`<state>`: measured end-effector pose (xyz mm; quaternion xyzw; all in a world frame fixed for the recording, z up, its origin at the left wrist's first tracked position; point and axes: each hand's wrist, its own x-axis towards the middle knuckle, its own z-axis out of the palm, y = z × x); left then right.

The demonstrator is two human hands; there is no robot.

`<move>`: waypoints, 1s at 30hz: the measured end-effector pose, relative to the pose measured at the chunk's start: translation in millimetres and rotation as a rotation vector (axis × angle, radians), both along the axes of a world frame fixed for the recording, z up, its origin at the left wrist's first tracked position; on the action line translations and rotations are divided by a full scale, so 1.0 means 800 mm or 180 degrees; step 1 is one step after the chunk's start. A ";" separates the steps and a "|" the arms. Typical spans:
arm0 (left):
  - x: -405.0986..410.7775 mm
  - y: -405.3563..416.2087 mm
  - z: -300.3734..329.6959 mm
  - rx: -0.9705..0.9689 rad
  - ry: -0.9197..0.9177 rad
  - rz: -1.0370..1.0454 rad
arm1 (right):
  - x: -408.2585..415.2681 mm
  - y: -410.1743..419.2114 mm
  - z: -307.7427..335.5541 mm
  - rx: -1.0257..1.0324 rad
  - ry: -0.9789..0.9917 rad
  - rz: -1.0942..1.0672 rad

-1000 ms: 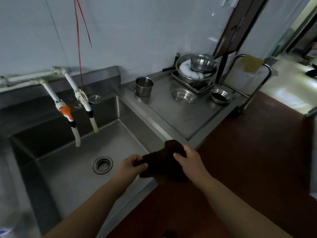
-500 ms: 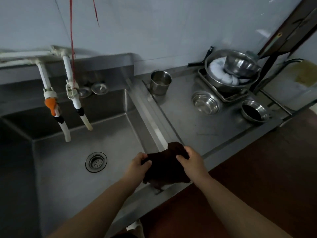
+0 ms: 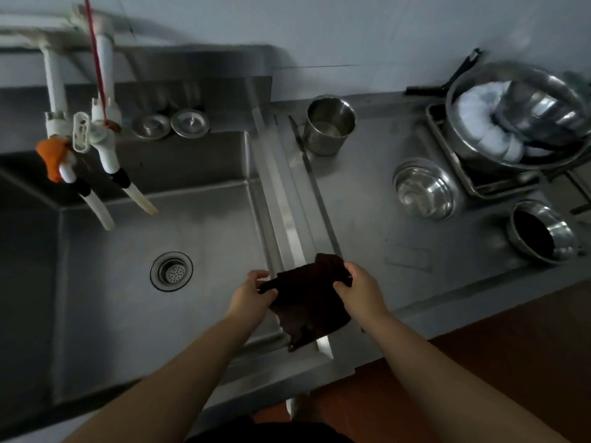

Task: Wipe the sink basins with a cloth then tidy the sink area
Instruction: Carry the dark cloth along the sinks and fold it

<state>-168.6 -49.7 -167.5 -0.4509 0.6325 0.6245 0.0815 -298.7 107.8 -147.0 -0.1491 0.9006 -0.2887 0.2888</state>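
Note:
A dark brown cloth (image 3: 308, 300) hangs between both hands over the steel rim at the sink basin's right front corner. My left hand (image 3: 251, 294) pinches its left edge and my right hand (image 3: 359, 290) grips its right edge. The steel sink basin (image 3: 128, 282) lies to the left, with a round drain strainer (image 3: 171, 271) in its floor. Two white taps (image 3: 96, 155), one with an orange handle, hang over the basin's back left.
On the steel counter (image 3: 367, 219) to the right stand a steel cup (image 3: 329, 124), an upturned steel bowl (image 3: 423, 188), a dark-filled bowl (image 3: 540, 235) and a tray holding a big pot (image 3: 518, 119) with white cloth. Two small lids (image 3: 171, 123) rest behind the basin. Red floor lies below.
The view has shifted closer and more directly over the sink. Both hands keep hold of the cloth, which now hangs a little more spread out between them.

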 end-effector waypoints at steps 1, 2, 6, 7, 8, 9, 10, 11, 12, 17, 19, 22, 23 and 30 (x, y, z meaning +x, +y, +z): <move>0.002 0.000 -0.002 -0.0084 -0.0060 0.0091 | -0.004 0.003 -0.004 0.0012 0.0022 0.0059; 0.004 0.001 -0.003 -0.0199 -0.0137 0.0163 | -0.009 0.006 -0.006 0.0009 0.0054 0.0104; 0.007 0.011 -0.004 -0.0597 -0.0313 0.0282 | -0.016 0.018 -0.011 -0.0028 0.0841 0.0760; 0.005 0.016 -0.003 -0.0651 -0.0312 0.0254 | -0.018 0.019 -0.013 -0.0081 0.1023 0.1001; 0.002 0.022 -0.001 -0.0704 -0.0303 0.0227 | -0.021 0.019 -0.016 -0.0124 0.1109 0.1233; -0.001 0.028 0.000 -0.0781 -0.0281 0.0193 | -0.024 0.019 -0.020 -0.0148 0.1123 0.1434; -0.004 0.035 0.002 -0.0882 -0.0257 0.0155 | -0.028 0.018 -0.023 -0.0174 0.1103 0.1576; -0.007 0.042 0.004 -0.0994 -0.0249 0.0115 | -0.032 0.017 -0.024 -0.0213 0.1074 0.1648; -0.010 0.048 0.007 -0.1088 -0.0242 0.0092 | -0.036 0.016 -0.024 -0.0291 0.1085 0.1676; -0.028 0.063 0.017 -0.1202 -0.0143 0.0143 | -0.054 0.015 -0.012 -0.0763 0.1560 0.1817; -0.029 0.065 0.022 -0.1214 -0.0112 0.0250 | -0.054 0.012 0.001 -0.1013 0.1654 0.1953; -0.023 0.064 0.025 -0.1205 -0.0094 0.0417 | -0.042 0.006 0.012 -0.1301 0.1550 0.2346; -0.019 0.064 0.026 -0.1212 -0.0107 0.0467 | -0.035 0.006 0.011 -0.1309 0.1459 0.2559; 0.027 0.070 0.021 -0.1267 -0.0351 0.0718 | -0.009 0.013 -0.018 -0.0887 0.1396 0.3719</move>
